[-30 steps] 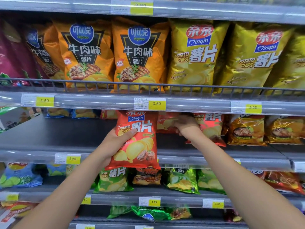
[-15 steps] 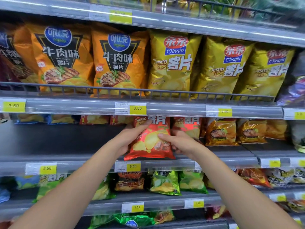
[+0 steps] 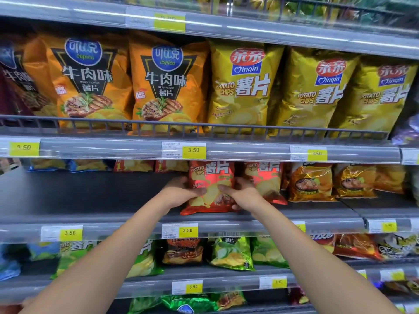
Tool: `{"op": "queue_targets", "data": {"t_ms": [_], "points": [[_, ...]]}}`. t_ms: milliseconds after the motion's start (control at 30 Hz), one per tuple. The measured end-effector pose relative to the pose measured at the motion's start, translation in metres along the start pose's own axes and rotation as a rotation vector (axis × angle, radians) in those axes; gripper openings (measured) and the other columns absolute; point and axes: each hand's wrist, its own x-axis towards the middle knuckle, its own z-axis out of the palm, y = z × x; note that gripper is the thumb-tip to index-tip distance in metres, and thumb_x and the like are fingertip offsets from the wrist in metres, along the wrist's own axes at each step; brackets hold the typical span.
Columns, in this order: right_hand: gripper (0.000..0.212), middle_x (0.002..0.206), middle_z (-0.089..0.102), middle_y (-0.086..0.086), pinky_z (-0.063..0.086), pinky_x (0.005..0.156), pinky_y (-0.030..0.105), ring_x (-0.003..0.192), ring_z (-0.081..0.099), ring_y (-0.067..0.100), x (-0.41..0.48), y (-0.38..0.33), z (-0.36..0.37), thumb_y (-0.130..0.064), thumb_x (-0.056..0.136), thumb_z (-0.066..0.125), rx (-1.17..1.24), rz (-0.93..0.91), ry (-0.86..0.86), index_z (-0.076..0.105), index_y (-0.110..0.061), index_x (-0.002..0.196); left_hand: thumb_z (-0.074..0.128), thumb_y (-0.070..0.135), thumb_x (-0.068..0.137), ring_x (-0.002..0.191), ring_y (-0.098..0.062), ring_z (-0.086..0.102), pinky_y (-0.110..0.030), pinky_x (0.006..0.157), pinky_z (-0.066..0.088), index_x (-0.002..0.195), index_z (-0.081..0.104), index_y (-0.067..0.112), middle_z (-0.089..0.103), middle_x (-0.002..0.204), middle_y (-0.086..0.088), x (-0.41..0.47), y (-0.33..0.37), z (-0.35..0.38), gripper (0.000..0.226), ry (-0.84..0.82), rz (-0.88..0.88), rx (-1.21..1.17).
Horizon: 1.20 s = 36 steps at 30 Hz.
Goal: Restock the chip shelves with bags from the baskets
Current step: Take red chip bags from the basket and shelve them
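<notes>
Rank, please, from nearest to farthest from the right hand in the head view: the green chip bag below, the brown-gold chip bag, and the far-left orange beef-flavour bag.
From the right hand:
1. Brown-gold chip bag, same shelf, to its right.
2. Green chip bag, one shelf below.
3. Orange beef-flavour bag, upper shelf, far left.

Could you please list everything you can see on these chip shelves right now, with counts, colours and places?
Beef flavour bags: two fully in view, orange, upper shelf, left.
Qinqin bags: three, yellow, upper shelf, right.
Held bag: one, red, middle shelf front, upright.
Second red bag: one, just right of the held one.
Golden-brown bags: at least two, middle shelf, right.
Green bags: several, lower shelf; exact count unclear.
Price tags: many, yellow, on the shelf edges.
Left hand: gripping the held bag's left side.
Right hand: gripping its right side.
</notes>
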Motion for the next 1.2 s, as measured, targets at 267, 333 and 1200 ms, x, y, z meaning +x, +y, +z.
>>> {"op": "queue_targets", "data": {"t_ms": [267,333,1200], "points": [[0.072,0.09,0.068,0.001,0.056,0.051,0.023,0.055,0.062,0.012,0.011,-0.004,0.009,-0.033,0.092,0.076,0.1,0.016,0.018,0.04,-0.012,0.15,0.081,0.054,0.084,0.12,-0.023,0.066,-0.037,0.102,0.053,0.139,0.062,0.019,0.068,0.134,0.003,0.022,-0.003,0.008,0.068,0.112,0.046,0.119],[0.069,0.091,0.067,-0.001,0.06,0.057,0.028,0.059,0.065,0.013,0.015,-0.005,0.011,-0.031,0.092,0.076,0.112,0.022,0.027,0.041,-0.013,0.149,0.081,0.055,0.083,0.122,-0.023,0.065,-0.037,0.103,0.052,0.14,0.06,0.02,0.067,0.137,0.002,0.028,-0.005,0.01,0.071,0.14,0.049,0.137],[0.072,0.151,0.051,0.001,0.042,0.109,0.031,0.134,0.051,0.02,-0.04,0.003,-0.003,-0.041,0.091,0.074,-0.143,-0.097,0.074,0.045,-0.014,0.152,0.082,0.04,0.087,0.113,-0.017,0.065,-0.031,0.095,0.049,0.134,0.059,0.023,0.067,0.121,0.009,-0.027,-0.003,0.021,0.055,0.192,0.135,0.135]]}}
